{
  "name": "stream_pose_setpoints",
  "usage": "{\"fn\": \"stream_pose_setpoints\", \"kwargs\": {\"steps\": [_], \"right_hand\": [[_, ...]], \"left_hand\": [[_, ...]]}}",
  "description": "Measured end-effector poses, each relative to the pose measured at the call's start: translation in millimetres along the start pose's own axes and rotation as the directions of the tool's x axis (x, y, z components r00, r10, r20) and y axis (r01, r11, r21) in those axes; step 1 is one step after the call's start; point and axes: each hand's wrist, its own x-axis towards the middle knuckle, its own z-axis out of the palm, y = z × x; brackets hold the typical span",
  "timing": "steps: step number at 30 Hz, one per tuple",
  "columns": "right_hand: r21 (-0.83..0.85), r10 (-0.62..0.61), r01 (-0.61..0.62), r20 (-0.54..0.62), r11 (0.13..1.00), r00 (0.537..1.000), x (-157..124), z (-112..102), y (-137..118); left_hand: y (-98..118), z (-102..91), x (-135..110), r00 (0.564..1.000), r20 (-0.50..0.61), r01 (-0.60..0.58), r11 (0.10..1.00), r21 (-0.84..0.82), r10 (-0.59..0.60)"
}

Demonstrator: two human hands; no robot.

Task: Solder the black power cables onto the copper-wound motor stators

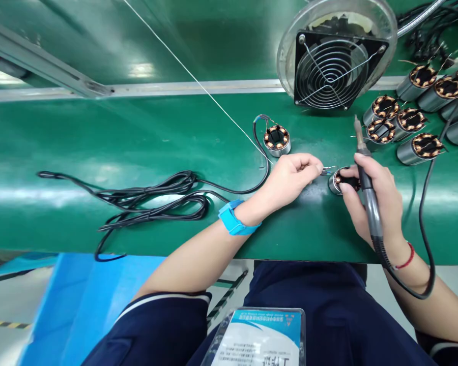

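My left hand (pixel 290 175) rests on the green bench, fingers pinched on thin wire leads (pixel 327 171) that stick out of a small motor stator (pixel 338 181). My right hand (pixel 374 201) steadies that stator with thumb and fingers while holding a soldering iron (pixel 366 178) along the palm, tip pointing up and away. A blue wrist strap (pixel 234 219) circles my left wrist; its black cord runs left across the bench.
A fume fan (pixel 334 66) stands at the back. Several copper-wound stators (pixel 412 122) lie at the right. One more stator (pixel 277 140) sits behind my left hand. Coiled black cable (pixel 152 201) lies at the left. A thin solder wire (pixel 198 84) crosses diagonally.
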Motion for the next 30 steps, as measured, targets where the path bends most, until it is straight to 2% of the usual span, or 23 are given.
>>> {"fn": "stream_pose_setpoints", "kwargs": {"steps": [2,5,12,18,21,24,26,28,30], "right_hand": [[-0.051,0.0,0.002,0.032,0.999,0.999,7,1,-6],[-0.038,0.032,-0.031,0.034,0.999,0.999,14,6,-12],[0.204,0.232,-0.208,-0.101,0.957,0.968,6,25,-10],[0.281,0.219,-0.179,-0.119,0.943,0.969,0,26,-5],[0.298,0.196,-0.16,-0.095,0.941,0.976,-1,24,-3],[0.306,0.163,-0.127,-0.094,0.943,0.982,-2,24,-1],[0.307,0.154,-0.12,-0.09,0.944,0.984,-2,24,-1],[0.305,0.147,-0.116,-0.079,0.945,0.986,-1,22,0],[0.3,0.14,-0.108,-0.088,0.948,0.986,0,19,0]], "left_hand": [[0,0.5,-1,1.0,0.007,0.009,1.0,0.001,-0.009],[-1,1.4,-3,1.0,0.014,-0.016,1.0,-0.014,0.016],[-6,3.2,-7,0.996,0.002,-0.09,0.996,-0.028,0.09],[-12,6.7,-11,0.972,-0.047,-0.232,0.973,-0.02,0.231],[-12,5.7,-12,0.93,-0.023,-0.363,0.928,0.087,0.366],[-9,2.4,-13,0.862,0.056,-0.499,0.822,0.276,0.504],[-7,0.2,-13,0.828,0.093,-0.547,0.759,0.354,0.553],[-6,-1.2,-13,0.829,0.096,-0.54,0.742,0.397,0.552],[-6,-1.6,-12,0.854,0.07,-0.496,0.766,0.409,0.515]]}}
